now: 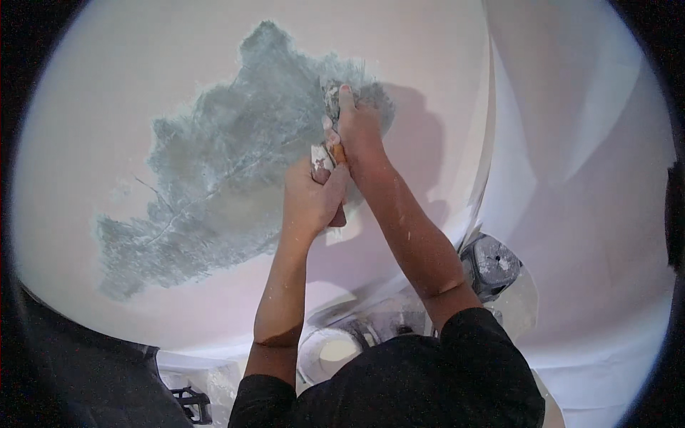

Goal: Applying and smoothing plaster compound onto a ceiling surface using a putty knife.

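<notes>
My left hand (312, 198) is closed round a putty knife with a reddish-brown handle (338, 217), its whitish, smeared blade (320, 156) pointing up. Just above it and to the right, my right hand (361, 134) grips a second putty knife with an orange-brown handle (340, 153). The blade (331, 97) of that knife is crusted with filler and lies over the right end of a rough grey patch (235, 135) on the pale pinkish wall. The two hands are close together and overlap in the picture. Whether the right blade touches the wall, I cannot tell.
A wall corner runs down at the right, beside my right arm. Below stand a white round bucket (330, 352) and a dark, white-spattered boxy object (495, 263). Dark cloth (93, 371) hangs at the lower left, near a black plastic frame (193, 405).
</notes>
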`<state>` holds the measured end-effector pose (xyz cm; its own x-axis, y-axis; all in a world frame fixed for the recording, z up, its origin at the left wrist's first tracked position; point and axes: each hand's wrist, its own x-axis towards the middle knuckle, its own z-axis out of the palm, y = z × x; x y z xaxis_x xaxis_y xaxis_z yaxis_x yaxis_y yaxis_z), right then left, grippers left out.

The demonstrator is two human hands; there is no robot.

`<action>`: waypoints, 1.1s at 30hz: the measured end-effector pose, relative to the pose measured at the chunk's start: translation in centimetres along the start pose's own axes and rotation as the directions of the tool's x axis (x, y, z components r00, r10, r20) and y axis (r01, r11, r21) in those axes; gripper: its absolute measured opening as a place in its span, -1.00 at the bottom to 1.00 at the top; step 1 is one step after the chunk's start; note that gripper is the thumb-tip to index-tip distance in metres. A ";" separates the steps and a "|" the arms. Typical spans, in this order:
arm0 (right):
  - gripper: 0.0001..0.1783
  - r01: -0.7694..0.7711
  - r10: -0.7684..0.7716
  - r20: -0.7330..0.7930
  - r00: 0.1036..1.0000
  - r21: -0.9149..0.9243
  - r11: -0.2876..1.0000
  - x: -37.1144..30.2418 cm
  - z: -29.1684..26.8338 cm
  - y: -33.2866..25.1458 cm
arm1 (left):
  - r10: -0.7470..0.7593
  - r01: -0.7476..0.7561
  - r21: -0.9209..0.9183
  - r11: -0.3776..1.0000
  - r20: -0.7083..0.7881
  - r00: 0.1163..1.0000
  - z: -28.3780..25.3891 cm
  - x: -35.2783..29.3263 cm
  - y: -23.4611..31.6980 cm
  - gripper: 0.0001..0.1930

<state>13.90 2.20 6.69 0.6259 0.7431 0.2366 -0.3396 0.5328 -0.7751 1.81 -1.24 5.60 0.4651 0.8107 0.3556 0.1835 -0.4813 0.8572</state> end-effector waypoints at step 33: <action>-0.55 -0.070 0.069 -0.013 0.998 -0.133 0.989 2.2 -1.0 0.8 | 0.047 -0.051 -0.027 0.998 -0.138 0.989 1.7 0.1 -0.4 -0.83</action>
<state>15.72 3.86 5.94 0.6102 0.7726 0.1752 -0.2857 0.4209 -0.8609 3.26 -1.55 4.67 0.3496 0.8254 0.4433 0.1357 -0.5128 0.8477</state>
